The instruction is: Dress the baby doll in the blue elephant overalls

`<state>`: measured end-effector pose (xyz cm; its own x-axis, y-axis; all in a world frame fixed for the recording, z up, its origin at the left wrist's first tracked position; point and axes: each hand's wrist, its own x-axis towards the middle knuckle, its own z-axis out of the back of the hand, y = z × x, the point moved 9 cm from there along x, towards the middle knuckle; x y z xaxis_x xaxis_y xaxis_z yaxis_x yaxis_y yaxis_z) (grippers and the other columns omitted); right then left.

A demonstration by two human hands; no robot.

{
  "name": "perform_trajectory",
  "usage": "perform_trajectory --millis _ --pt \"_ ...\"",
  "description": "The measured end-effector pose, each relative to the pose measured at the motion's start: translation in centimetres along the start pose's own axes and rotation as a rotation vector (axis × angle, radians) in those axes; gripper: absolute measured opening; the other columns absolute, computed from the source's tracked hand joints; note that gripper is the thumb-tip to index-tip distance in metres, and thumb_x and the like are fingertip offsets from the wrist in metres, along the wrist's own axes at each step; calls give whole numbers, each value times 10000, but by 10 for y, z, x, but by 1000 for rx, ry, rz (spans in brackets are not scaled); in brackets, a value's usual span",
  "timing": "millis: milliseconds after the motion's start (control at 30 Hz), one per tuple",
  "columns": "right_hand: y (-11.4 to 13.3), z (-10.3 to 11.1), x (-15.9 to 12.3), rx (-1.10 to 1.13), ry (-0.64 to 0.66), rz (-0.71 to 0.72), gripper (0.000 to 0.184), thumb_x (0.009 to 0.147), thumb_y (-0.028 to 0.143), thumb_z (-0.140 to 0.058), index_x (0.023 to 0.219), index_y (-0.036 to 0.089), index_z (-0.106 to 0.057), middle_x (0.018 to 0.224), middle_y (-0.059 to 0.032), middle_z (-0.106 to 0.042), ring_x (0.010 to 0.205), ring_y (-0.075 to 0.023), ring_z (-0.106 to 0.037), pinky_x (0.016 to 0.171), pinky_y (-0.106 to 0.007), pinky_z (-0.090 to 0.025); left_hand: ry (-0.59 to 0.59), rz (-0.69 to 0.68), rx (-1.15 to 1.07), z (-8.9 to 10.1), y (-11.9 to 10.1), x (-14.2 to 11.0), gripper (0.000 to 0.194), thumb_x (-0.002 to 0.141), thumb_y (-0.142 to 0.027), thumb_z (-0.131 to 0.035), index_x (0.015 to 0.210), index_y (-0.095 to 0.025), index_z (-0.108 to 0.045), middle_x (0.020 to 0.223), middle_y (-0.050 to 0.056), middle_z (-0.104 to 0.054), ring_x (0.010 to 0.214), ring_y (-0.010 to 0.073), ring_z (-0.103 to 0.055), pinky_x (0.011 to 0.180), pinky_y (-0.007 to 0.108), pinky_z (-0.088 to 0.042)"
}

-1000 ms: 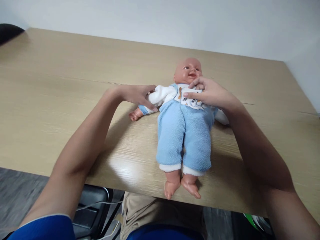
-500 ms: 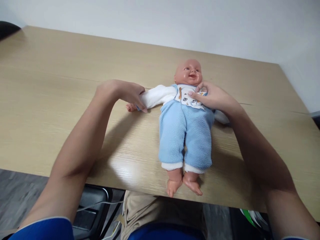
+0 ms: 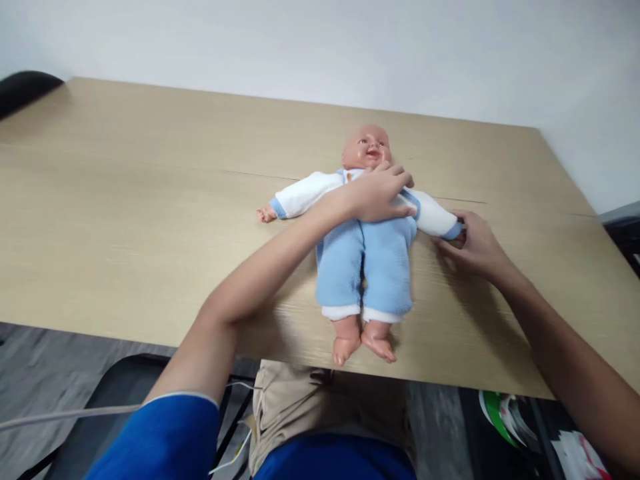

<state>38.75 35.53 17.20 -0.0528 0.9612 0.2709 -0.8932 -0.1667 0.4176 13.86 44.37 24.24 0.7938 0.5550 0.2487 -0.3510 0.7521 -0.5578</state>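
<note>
A baby doll point(image 3: 387, 260) in light-blue fleece trousers and a white-sleeved top lies face up on the wooden table, bare feet toward me. Across its chest reaches my left hand point(image 3: 377, 192), its thumb and fingers closed about the shoulder on the right side and covering most of the bib. My right hand point(image 3: 475, 243) pinches the blue cuff at the end of the doll's right-hand sleeve point(image 3: 435, 213); the doll's hand there is mostly hidden. The other sleeve point(image 3: 307, 191) stretches out to the left, untouched.
The table point(image 3: 150, 220) meets a white wall at the back. A black chair point(image 3: 120, 393) stands below the front edge at left, with a pale cable across it. Dark chair backs show at the far left and right. Green-and-white items point(image 3: 500, 417) sit below at right.
My left hand has left the left sleeve and moved right onto the doll's chest and shoulder. My right hand went from the chest to the right cuff. The right sleeve now extends outward.
</note>
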Motion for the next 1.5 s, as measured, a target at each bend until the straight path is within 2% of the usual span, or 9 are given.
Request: perform_trajectory --millis 133,400,533,667,833,1033,1233,1367,1500 --pt "-11 8 -2 273 -115 -87 674 816 680 -976 1306 268 -769 1205 -136 -813 1074 -410 -806 1031 -644 -678 43 15 179 -34 8 25 375 1090 -319 -700 1420 -152 -758 1528 224 -758 1490 441 -649 1277 605 -483" --pt "5 11 41 841 -353 14 782 716 581 -1117 1276 325 -635 1368 -66 -728 1327 -309 -750 1231 -521 -646 -167 -234 -27 -12 -9 7 233 1178 -336 -620 1289 -194 -768 1286 151 -819 1243 323 -754 1122 440 -551" --pt "28 0 70 882 -333 93 688 760 573 -1081 1209 346 -612 1319 -62 -720 1347 -327 -727 1133 -495 -678 -246 -375 13 -8 -22 -6 377 1256 -468 -514 1333 -209 -777 1270 169 -770 1237 335 -733 1090 453 -539" --pt "53 -17 78 858 -203 208 599 789 460 -1047 1230 334 -662 1196 -39 -732 1114 -266 -749 1010 -419 -676 -303 -412 116 -8 -28 -19 556 1290 -568 -363 1340 -230 -802 1273 169 -763 1240 338 -710 1102 480 -510" --pt "69 -31 66 577 -104 367 533 828 455 -957 1281 284 -734 1199 -80 -748 1114 -308 -727 1034 -487 -663 -308 -380 178 -10 -27 -28 557 1282 -558 -359 1364 -272 -830 1249 166 -765 1225 352 -698 1130 525 -504" --pt "83 -27 50 438 -116 486 419 1012 589 -819 1281 271 -766 1243 -131 -709 1188 -376 -678 1137 -612 -614 -350 -221 -82 2 -15 -15 255 1123 -434 -721 1157 -218 -852 1174 130 -781 1136 315 -731 1096 486 -547" --pt "85 -30 43 530 -199 363 422 1161 702 -667 1226 304 -789 1132 -89 -714 1071 -308 -688 1028 -519 -613 -253 -1 -418 0 21 4 213 1097 -396 -813 1078 -187 -775 1094 86 -807 1054 247 -745 1009 390 -574" --pt "86 -37 41 636 -199 274 489 1148 773 -685 1143 292 -772 1090 -62 -745 1020 -263 -702 983 -451 -605 -318 78 -294 7 35 0 270 1165 -432 -734 1033 -210 -655 1059 87 -776 985 246 -721 940 395 -563" --pt "87 -47 43 764 -129 168 590 1041 861 -797 1047 274 -731 1048 -47 -737 992 -239 -700 957 -397 -626 -214 27 -134 7 32 -3 380 1184 -552 -629 1011 -214 -628 1050 105 -763 1025 275 -717 985 419 -537"
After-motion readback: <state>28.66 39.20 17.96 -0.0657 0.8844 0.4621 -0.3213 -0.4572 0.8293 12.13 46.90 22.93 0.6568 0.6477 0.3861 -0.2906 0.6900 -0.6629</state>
